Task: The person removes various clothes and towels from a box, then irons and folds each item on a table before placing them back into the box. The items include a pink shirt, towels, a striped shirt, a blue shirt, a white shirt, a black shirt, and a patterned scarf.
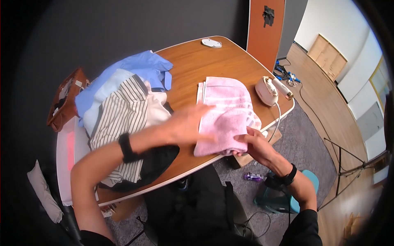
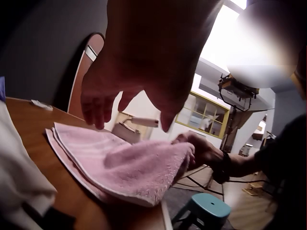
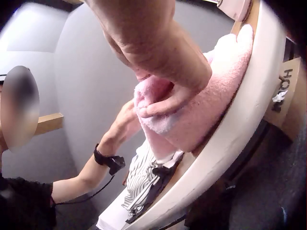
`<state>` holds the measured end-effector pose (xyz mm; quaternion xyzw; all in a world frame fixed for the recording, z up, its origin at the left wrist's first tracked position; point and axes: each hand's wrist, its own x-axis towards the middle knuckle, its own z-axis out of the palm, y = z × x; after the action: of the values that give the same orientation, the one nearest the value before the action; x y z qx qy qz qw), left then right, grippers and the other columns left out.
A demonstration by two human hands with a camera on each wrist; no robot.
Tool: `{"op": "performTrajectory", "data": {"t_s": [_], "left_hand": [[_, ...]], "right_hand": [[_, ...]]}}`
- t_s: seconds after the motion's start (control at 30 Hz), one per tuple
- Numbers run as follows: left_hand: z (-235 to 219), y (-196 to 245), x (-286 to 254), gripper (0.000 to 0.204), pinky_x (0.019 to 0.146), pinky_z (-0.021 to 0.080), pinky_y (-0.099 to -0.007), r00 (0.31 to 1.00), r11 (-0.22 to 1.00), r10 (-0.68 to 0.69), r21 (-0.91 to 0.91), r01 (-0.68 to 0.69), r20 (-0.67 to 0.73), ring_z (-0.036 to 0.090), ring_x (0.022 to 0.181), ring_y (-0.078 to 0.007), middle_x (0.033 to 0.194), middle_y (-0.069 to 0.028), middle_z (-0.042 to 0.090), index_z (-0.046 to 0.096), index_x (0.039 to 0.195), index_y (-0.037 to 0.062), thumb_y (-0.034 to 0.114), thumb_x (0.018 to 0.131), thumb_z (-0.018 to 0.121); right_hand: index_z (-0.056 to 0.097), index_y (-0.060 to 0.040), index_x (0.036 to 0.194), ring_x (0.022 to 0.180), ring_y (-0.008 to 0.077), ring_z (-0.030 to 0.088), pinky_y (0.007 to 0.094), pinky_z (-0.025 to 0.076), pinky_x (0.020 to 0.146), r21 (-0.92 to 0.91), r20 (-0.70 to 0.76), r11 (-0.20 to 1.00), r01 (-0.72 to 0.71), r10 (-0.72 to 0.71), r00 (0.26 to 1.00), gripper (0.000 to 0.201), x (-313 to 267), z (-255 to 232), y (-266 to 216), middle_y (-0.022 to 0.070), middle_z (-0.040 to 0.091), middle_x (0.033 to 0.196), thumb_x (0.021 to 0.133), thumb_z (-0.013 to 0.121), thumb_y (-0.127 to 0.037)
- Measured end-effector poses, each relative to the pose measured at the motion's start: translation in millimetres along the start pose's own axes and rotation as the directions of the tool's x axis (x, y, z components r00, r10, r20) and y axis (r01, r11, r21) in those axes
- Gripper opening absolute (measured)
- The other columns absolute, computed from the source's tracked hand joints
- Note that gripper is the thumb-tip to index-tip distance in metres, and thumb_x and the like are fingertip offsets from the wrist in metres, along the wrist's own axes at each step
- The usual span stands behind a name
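A pink towel with pale stripes lies folded in layers near the front edge of the table. At its near right corner my right hand pinches the cloth, thumb on top and fingers beneath; the right wrist view shows that hand curled round a rolled, lifted edge. My left hand, blurred, hovers at the towel's left side. Seen from the left wrist, its fingers hang spread above the towel and hold nothing.
Left on the wooden table is a clothes pile with a striped garment and a blue shirt. A handheld steamer with a cord stands right of the towel. A white oval object lies far back. Below right is a teal stool.
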<state>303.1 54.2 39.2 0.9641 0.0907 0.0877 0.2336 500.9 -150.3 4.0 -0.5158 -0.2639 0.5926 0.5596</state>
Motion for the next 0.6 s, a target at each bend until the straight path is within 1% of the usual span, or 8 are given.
{"op": "performTrajectory", "data": {"t_s": [0.03,0.1,0.2,0.3,0.33,0.43,0.5,0.6], "left_hand": [[12,9,-11,0.108,0.115,0.041,-0.0465,0.995,0.998,0.060,-0.015,-0.059,0.080,0.050,0.136,-0.0413,0.147,-0.0275,0.049,0.038,0.153,-0.0043,0.056,0.075,0.083],[42,21,-26,0.097,0.111,0.044,-0.0466,0.981,0.977,0.181,0.103,-0.187,0.065,0.049,0.136,-0.0417,0.152,-0.0285,0.044,0.041,0.147,-0.0072,0.044,0.077,0.084],[54,15,-17,0.077,0.097,0.052,-0.0458,0.993,0.987,0.115,0.107,-0.119,0.040,0.061,0.121,-0.0421,0.132,-0.0289,0.060,0.048,0.140,-0.0040,0.028,0.079,0.084],[41,3,-10,0.055,0.080,0.056,-0.0466,0.996,0.973,-0.077,-0.212,0.087,0.053,0.068,0.095,-0.0448,0.100,-0.0257,0.070,0.055,0.129,-0.0011,0.013,0.081,0.079],[53,-14,-8,0.039,0.071,0.055,-0.0457,0.985,0.947,0.048,-0.306,-0.097,-0.164,0.071,0.075,-0.0382,0.075,-0.0211,0.067,0.063,0.121,-0.0002,0.011,0.085,0.073],[54,-57,2,0.024,0.069,0.054,-0.0401,0.990,0.868,-0.131,-0.488,0.087,-0.057,0.071,0.074,-0.0244,0.079,-0.0155,0.069,0.068,0.111,-0.0036,0.009,0.091,0.066],[26,-41,1,0.023,0.068,0.054,-0.0348,0.943,0.582,-0.276,-0.748,0.319,0.187,0.069,0.076,-0.0157,0.081,-0.0077,0.070,0.070,0.105,-0.0081,0.009,0.096,0.058],[12,-15,0,0.027,0.078,0.056,-0.0299,0.914,0.185,-0.300,-0.923,0.337,0.273,0.070,0.089,-0.0147,0.103,-0.0070,0.071,0.065,0.119,-0.0108,0.005,0.099,0.056]], "right_hand": [[0.050,0.0038,0.135,0.076,0.0179,0.072,0.0279,0.060,0.061,-0.026,0.016,0.999,0.038,-0.038,0.999,0.042,-2,6,1,0.0129,0.072,0.102,0.099,0.066,-0.013],[0.048,0.0022,0.140,0.076,0.0167,0.071,0.0271,0.058,0.062,-0.092,0.058,0.992,0.091,-0.086,0.995,0.049,-2,17,1,0.0107,0.072,0.101,0.098,0.068,-0.015],[0.038,-0.0021,0.154,0.088,0.0162,0.070,0.0299,0.057,0.073,-0.285,0.086,0.946,0.154,-0.134,0.987,0.069,-1,27,-9,0.0109,0.070,0.110,0.097,0.073,-0.020],[0.035,-0.0005,0.156,0.108,0.0206,0.066,0.0362,0.055,0.089,-0.622,0.145,0.619,0.479,-0.510,0.848,0.080,11,20,5,0.0164,0.064,0.125,0.093,0.078,-0.026],[0.035,0.0008,0.155,0.124,0.0292,0.059,0.0422,0.047,0.105,-0.709,0.183,0.522,0.474,-0.513,0.839,0.091,12,12,4,0.0209,0.058,0.134,0.086,0.084,-0.032],[0.036,0.0012,0.154,0.128,0.0365,0.055,0.0443,0.043,0.110,-0.873,0.256,0.180,0.453,-0.620,0.741,0.096,13,-5,16,0.0227,0.057,0.134,0.081,0.086,-0.037],[0.036,0.0012,0.153,0.130,0.0412,0.052,0.0464,0.042,0.112,-0.926,0.304,-0.008,0.377,-0.606,0.735,0.099,12,-11,25,0.0243,0.053,0.140,0.078,0.087,-0.040],[0.046,-0.0012,0.147,0.125,0.0397,0.056,0.0477,0.044,0.108,-0.943,0.327,-0.190,0.273,-0.671,0.665,0.084,6,-7,32,0.0211,0.056,0.138,0.078,0.084,-0.029]]}}
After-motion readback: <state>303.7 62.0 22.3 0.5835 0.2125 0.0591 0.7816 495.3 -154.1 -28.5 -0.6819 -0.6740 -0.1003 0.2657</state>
